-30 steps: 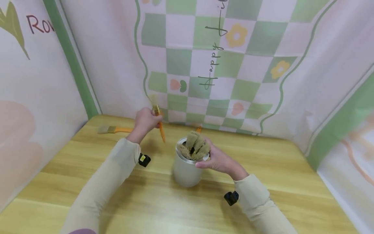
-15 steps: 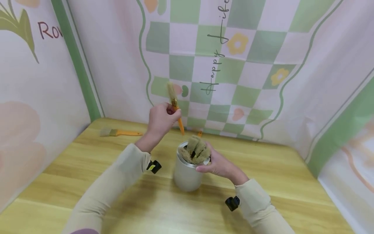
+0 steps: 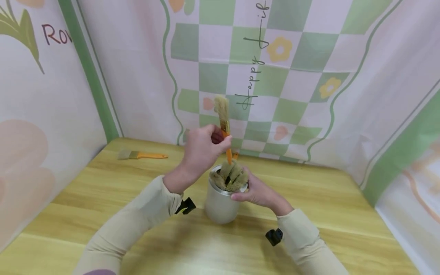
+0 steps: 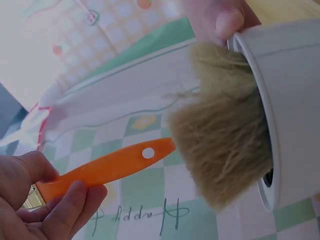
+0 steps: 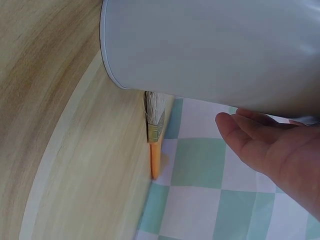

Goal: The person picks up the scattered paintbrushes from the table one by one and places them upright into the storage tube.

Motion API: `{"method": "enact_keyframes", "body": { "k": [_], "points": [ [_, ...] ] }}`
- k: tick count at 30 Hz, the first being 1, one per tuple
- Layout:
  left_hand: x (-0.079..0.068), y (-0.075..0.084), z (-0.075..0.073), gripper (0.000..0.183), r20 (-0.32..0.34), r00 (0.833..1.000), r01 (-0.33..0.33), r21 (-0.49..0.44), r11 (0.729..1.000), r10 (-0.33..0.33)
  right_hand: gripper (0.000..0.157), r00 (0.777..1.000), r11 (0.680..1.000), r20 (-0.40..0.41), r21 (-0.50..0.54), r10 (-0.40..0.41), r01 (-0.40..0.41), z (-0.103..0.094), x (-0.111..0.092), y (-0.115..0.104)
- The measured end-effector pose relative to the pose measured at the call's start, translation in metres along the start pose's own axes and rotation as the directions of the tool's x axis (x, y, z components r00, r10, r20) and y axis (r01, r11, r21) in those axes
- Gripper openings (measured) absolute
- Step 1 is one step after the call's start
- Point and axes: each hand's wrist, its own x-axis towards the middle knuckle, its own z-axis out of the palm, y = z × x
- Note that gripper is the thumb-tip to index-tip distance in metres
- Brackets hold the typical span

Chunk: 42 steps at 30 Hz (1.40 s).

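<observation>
My left hand (image 3: 204,147) pinches an orange-handled paintbrush (image 3: 223,114) with its bristles up and handle pointing down, above the white can (image 3: 221,208). In the left wrist view the handle (image 4: 115,162), with a hole near its end, points toward bristles (image 4: 225,140) sticking out of the can. Several brushes (image 3: 230,177) stand bristles-up inside; their handles are hidden. My right hand (image 3: 258,191) grips the can near its rim, thumb at the front; the fingers behind are mostly hidden in the head view. The can stands upright on the wooden table (image 3: 165,244).
Another orange-handled paintbrush (image 3: 146,155) lies at the table's back left. One more brush (image 5: 155,130) lies behind the can, only its handle tip showing in the head view. A checkered cloth (image 3: 261,76) hangs behind the table.
My left hand has carried the paintbrush from the left, near the lying brush, to above the can. The brush has turned more upright. My right hand has stayed on the can.
</observation>
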Motion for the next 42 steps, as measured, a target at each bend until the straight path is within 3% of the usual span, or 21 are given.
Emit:
{"method": "enact_keyframes", "body": {
  "k": [4, 13, 19, 24, 31, 42],
  "points": [
    [-0.005, 0.004, 0.002, 0.014, 0.029, 1.0, -0.011, 0.008, 1.0, 0.01, 0.099, 0.999, 0.999, 0.027, -0.009, -0.043, 0.044, 0.0, 0.002, 0.001],
    [-0.011, 0.002, 0.01, 0.015, 0.092, 0.994, -0.073, 0.085, 0.994, 0.065, 0.1, 0.999, 0.999, 0.042, 0.034, -0.028, 0.026, 0.0, 0.003, 0.0],
    [-0.012, -0.001, 0.013, 0.015, 0.115, 0.992, -0.052, 0.089, 0.995, 0.041, 0.1, 0.998, 0.998, 0.054, 0.047, -0.04, 0.038, 0.0, 0.003, 0.0],
    [-0.014, -0.002, 0.016, 0.014, 0.151, 0.988, -0.035, 0.1, 0.994, 0.02, 0.098, 0.999, 0.999, 0.033, 0.044, -0.002, 0.0, -0.001, 0.002, -0.001],
    [-0.017, -0.007, 0.025, 0.014, 0.194, 0.981, -0.026, 0.161, 0.987, -0.006, 0.098, 0.999, 0.999, 0.038, 0.04, 0.013, -0.015, -0.001, 0.001, 0.0],
    [-0.019, -0.012, 0.033, 0.014, 0.158, 0.987, -0.024, 0.15, 0.988, 0.0, 0.098, 0.999, 0.999, 0.045, 0.049, -0.024, 0.021, -0.001, 0.001, 0.002]
  ]
}}
